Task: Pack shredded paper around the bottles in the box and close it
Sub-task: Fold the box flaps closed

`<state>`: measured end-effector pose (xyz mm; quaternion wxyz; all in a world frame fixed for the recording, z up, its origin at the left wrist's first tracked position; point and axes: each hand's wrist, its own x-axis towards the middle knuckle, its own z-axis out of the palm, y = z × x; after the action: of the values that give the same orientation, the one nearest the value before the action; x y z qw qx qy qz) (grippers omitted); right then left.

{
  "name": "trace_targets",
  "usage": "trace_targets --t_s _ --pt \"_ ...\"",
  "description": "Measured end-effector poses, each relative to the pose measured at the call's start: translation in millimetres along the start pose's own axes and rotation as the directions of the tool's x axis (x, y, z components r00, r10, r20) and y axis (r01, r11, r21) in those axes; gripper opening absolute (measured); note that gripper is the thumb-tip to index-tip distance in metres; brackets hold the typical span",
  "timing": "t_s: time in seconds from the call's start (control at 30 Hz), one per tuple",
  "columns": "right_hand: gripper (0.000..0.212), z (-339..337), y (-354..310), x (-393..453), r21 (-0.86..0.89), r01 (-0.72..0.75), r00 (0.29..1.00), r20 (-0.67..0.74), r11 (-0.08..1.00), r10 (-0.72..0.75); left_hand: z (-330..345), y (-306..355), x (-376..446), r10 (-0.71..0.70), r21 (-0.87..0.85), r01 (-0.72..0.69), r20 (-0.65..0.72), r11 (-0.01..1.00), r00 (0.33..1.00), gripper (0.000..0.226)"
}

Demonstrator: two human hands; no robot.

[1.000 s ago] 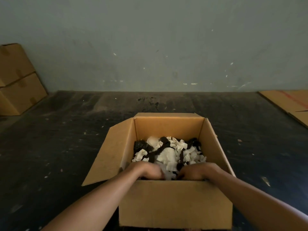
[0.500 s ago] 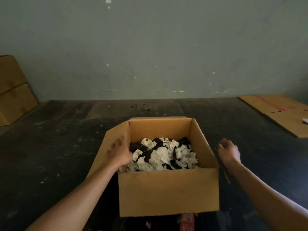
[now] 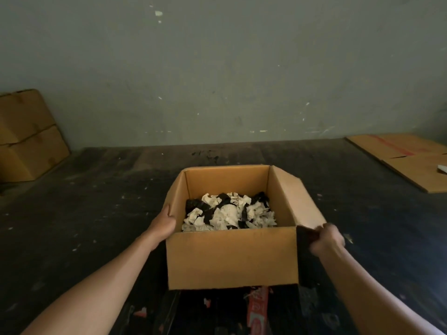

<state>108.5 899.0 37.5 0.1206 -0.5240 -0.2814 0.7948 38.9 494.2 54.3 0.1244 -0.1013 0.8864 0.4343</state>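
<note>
An open brown cardboard box (image 3: 232, 257) stands on the dark table in front of me. Inside lies white and black shredded paper (image 3: 228, 212); no bottle shows through it. My left hand (image 3: 162, 222) presses on the left flap, which stands upright against the box side, thumb over its top edge. My right hand (image 3: 326, 238) grips the near corner of the right flap (image 3: 296, 197), which slopes outward and down.
Two stacked closed cardboard boxes (image 3: 26, 136) sit at the far left against the wall. A flattened cardboard sheet (image 3: 411, 158) with red print lies at the far right. Red-printed tape or packaging (image 3: 258, 308) lies below the box's near side.
Both hands came out of the shredded paper and went to the side flaps. The left flap has been raised from sloping outward to upright. The right hand has taken hold of the right flap.
</note>
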Motion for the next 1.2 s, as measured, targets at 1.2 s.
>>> trace_targets --t_s 1.2 --pt "0.062 -0.2 1.2 -41.1 0.104 0.687 0.108 0.964 -0.719 0.242 24.1 24.9 -57.9 0.237 0.493 -0.302 0.192 0.816 0.952 0.06"
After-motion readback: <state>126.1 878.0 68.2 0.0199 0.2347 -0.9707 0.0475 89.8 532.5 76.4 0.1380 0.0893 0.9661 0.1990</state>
